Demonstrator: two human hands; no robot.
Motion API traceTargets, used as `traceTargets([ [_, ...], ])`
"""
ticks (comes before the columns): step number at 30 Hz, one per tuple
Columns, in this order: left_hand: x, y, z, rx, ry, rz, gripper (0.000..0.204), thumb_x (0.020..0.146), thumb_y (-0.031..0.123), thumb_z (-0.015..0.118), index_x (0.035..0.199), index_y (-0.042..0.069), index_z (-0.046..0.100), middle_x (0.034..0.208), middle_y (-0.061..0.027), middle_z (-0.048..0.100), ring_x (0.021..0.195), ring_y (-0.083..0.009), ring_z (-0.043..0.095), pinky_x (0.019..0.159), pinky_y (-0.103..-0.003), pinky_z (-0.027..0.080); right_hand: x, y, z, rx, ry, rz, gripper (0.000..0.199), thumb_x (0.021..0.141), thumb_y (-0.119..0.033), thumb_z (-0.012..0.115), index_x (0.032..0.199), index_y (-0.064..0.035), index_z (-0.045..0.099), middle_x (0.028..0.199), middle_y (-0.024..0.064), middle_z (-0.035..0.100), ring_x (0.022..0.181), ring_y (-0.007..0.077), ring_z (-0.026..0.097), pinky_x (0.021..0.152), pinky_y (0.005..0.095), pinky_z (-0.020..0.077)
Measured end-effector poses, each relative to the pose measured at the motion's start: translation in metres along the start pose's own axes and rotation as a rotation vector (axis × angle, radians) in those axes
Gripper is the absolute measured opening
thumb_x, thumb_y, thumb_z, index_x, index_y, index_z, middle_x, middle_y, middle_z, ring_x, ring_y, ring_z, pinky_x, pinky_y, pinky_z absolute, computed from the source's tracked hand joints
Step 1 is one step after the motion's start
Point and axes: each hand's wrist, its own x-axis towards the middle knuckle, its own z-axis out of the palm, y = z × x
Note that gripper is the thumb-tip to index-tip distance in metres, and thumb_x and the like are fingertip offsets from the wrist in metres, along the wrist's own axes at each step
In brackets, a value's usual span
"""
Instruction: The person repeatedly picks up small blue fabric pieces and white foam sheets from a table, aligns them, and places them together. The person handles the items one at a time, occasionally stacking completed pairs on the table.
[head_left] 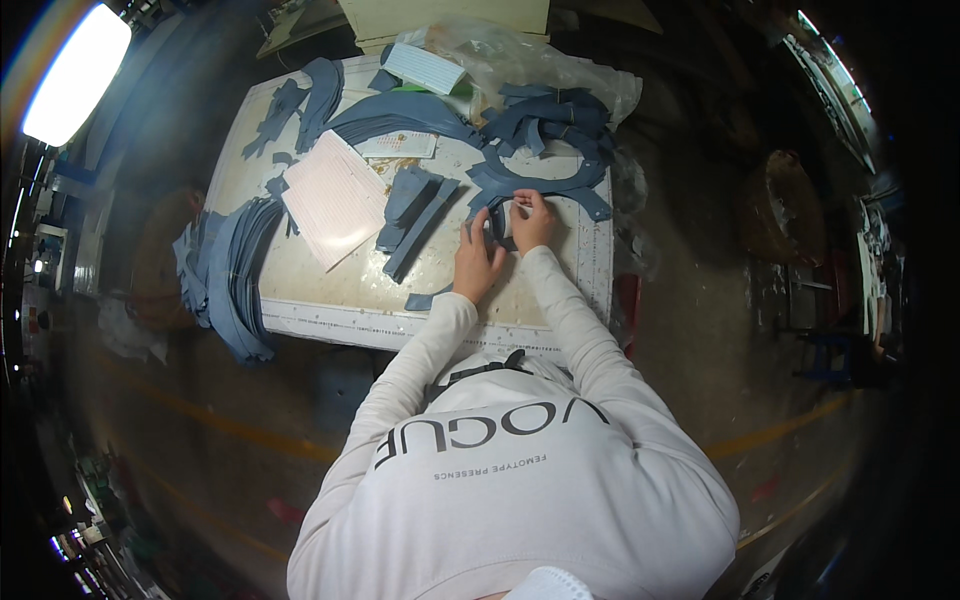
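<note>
My right hand [532, 225] is closed, with thumb and fingertips curled at a small white piece [507, 218]. Its lower part lies over dark blue fabric [496, 226] between my two hands. My left hand [476, 262] rests on the table beside that fabric. Its thumb and fingers are apart, with the fingertips against the fabric's left side. Just beyond my hands, curved blue fabric strips [575, 186] lie in a loose pile. Left of my left hand is a stack of straight blue fabric pieces [410, 210]. A single blue strip [428, 300] lies near my left wrist.
Ruler-like markings run along the table's edge [400, 322]. A large bundle of blue strips [240, 265] hangs over its left corner. Pink lined sheets [335, 200] lie left of centre. Farther back are more blue strips [405, 115], tied bundles [550, 115] and clear plastic [500, 55].
</note>
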Motion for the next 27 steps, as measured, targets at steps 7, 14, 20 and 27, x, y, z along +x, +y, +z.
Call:
traceTargets([
  [7,0.008,-0.003,-0.025,0.042,-0.175,-0.079,0.072,0.074,0.018,0.074,0.137,0.009,0.04,0.103,-0.0165,0.055,0.074,-0.0298,0.063,0.068,-0.038,0.052,0.009,0.007,-0.083,0.136,0.05,0.069,0.008,0.085,-0.008,0.066,0.092,-0.0057,0.069,0.085,0.0042,0.071,0.075,0.0141,0.065,0.068,0.0273,0.0513],
  [14,0.007,-0.019,-0.014,0.256,-0.335,-0.243,0.035,0.069,0.019,0.079,0.096,0.002,0.064,0.089,-0.0157,0.064,0.082,-0.0326,0.062,0.074,-0.039,0.051,-0.024,-0.013,-0.126,0.145,-0.122,0.123,0.009,0.085,-0.009,0.066,0.093,-0.006,0.069,0.084,0.0028,0.071,0.073,0.0116,0.064,0.064,0.0235,0.0504],
  [20,0.012,-0.015,-0.018,0.054,-0.56,-0.22,0.025,0.08,0.021,0.074,0.094,0.003,0.065,0.094,-0.0114,0.066,0.08,-0.023,0.065,0.073,-0.03,0.049,-0.036,-0.044,-0.129,-0.078,-0.37,-0.219,0.028,0.084,-0.014,0.068,0.112,-0.012,0.066,0.106,0.0025,0.068,0.096,0.0181,0.063,0.078,0.0321,0.0497],
  [27,0.018,0.004,-0.035,-0.544,-0.856,-0.221,0.013,0.094,0.017,0.062,0.096,0.005,0.064,0.08,0.006,0.059,0.074,-0.0049,0.054,0.068,-0.021,0.045,-0.02,-0.059,-0.118,-0.123,-0.799,-0.404,0.037,0.083,-0.027,0.07,0.117,-0.0119,0.065,0.098,0.0098,0.068,0.095,0.0287,0.062,0.085,0.0368,0.0457],
])
